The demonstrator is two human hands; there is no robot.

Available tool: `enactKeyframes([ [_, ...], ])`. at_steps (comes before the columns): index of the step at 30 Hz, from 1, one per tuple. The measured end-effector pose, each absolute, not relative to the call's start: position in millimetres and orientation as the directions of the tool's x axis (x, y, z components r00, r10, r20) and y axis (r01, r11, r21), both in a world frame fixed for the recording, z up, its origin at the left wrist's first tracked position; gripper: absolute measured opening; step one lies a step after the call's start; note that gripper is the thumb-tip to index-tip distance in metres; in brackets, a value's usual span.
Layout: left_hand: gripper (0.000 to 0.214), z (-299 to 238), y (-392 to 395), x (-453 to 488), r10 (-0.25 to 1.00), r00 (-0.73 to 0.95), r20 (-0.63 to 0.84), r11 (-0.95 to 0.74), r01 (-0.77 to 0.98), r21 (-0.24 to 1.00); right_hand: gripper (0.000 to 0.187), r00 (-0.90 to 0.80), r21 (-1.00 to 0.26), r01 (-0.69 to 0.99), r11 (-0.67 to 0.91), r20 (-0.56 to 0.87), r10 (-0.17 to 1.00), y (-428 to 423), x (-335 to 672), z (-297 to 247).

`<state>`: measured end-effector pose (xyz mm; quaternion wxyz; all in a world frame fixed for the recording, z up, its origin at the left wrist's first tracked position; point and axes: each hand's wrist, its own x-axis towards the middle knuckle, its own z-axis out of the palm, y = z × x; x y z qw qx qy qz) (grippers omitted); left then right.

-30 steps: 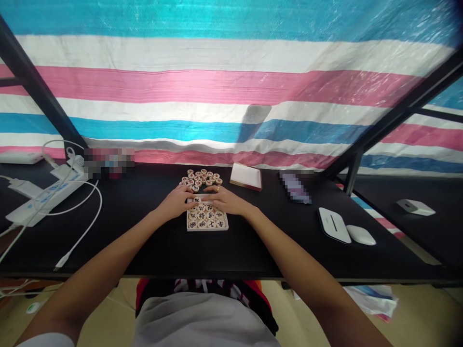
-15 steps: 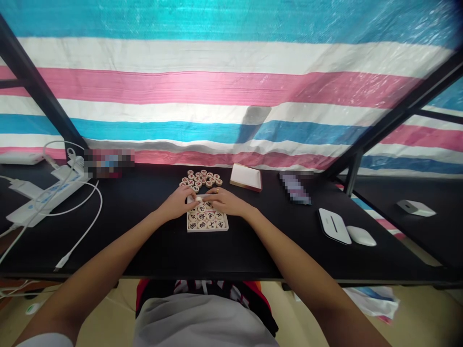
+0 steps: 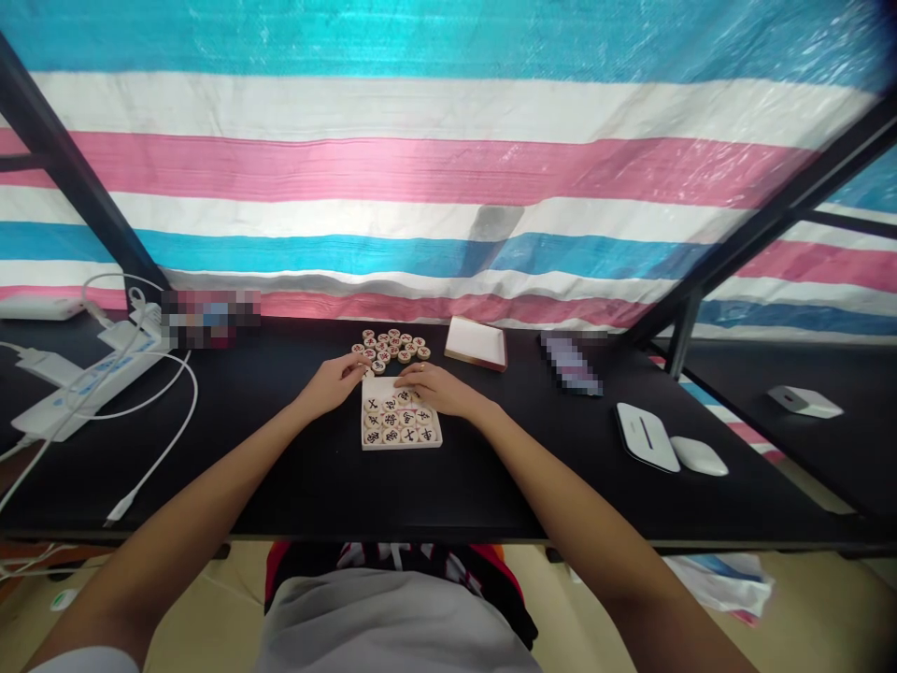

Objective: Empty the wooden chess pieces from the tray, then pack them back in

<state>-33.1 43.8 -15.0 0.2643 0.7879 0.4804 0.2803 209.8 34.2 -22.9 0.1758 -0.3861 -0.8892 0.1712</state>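
A shallow white box [image 3: 402, 446] holds rows of round Chinese chess pieces with black characters. Its far part shows bare white bottom. At the box's far left corner, my left hand [image 3: 334, 383] is closed in a pinch on a Chinese chess piece [image 3: 368, 373], partly hidden by the fingers. My right hand [image 3: 443, 387] reaches over the far right side of the box, fingers stretched out above the pieces and covering some of them. Just beyond the box lies a loose group of red-marked Chinese chess pieces [image 3: 394, 344] on the black table.
An open box lid [image 3: 476, 344] lies behind on the right, with a blurred phone [image 3: 571, 365] farther along. A white flat device [image 3: 647, 437] and a white mouse [image 3: 699, 456] sit at right. At left is a power strip [image 3: 94, 383] with cables.
My left hand has moved left from inside the box to its far left corner, with a piece in its fingers. My right hand has shifted slightly, uncovering the box's far part.
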Motion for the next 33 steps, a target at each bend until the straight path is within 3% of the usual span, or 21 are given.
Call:
enactKeyframes([
  [26, 0.050, -11.7, 44.2, -38.2, 0.833, 0.549, 0.072, -0.502, 0.694, 0.516, 0.043, -0.622, -0.436, 0.651, 0.621, 0.161, 0.766, 35.3, 207.3, -24.3],
  [33, 0.046, -9.4, 40.3, -36.4, 0.834, 0.546, 0.076, -0.508, 0.708, 0.491, 0.041, -0.613, -0.438, 0.659, 0.612, 0.159, 0.774, 34.3, 207.5, -25.0],
])
